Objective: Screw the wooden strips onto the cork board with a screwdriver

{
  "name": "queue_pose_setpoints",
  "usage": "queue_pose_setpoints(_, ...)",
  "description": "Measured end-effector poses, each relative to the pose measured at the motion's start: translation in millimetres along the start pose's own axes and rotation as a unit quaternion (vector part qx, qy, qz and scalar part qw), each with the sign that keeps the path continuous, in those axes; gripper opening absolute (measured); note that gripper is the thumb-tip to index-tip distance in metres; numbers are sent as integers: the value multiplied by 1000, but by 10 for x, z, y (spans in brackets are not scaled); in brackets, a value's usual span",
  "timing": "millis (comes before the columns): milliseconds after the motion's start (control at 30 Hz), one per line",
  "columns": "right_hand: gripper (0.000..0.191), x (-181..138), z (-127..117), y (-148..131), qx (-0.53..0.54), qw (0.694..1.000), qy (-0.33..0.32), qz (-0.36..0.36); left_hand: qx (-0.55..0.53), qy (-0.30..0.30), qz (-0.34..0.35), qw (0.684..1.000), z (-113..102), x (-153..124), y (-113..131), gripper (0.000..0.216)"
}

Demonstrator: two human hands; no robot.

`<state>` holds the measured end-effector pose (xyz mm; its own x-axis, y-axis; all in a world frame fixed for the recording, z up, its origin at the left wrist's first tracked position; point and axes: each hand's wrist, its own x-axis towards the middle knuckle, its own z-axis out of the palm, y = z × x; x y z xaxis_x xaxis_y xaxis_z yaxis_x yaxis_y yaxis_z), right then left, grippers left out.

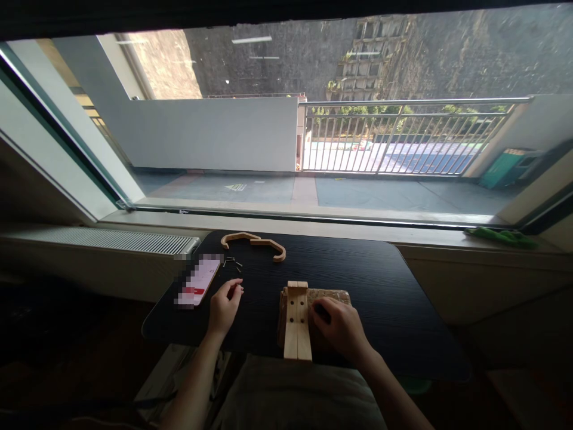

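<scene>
My left hand [224,306] hovers over the left part of the black table, its thumb and fingers curled together; anything between them is too small to make out. Closed as well, my right hand [341,325] rests at the right side of two pale wooden strips [297,340], and whether it holds something is hidden. The strips lie side by side with several dark round holes in them. Beneath them is a rough brown block [333,294]. Several small screws or pins [233,261] are scattered beyond my left hand.
Two curved wooden pieces [271,242] lie at the table's far edge. A phone [203,279] with a lit screen is on the left of the black table [380,298]. Behind stands a large window with a sill [313,228]; a green cloth [501,236] lies on its right end. A radiator [134,242] is at left.
</scene>
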<state>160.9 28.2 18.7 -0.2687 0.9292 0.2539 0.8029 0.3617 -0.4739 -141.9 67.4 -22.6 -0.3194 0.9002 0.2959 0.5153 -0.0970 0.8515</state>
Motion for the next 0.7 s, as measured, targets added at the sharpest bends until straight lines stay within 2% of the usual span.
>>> queue_pose_setpoints(533,14,-7,-26,-31,5,1000,-11,2,-4,-14,-3,1000,-32,-10,81,26)
queue_pose_setpoints(700,14,-11,-11,-27,-4,1000,-4,6,-11,5,-5,1000,-22,0,69,26)
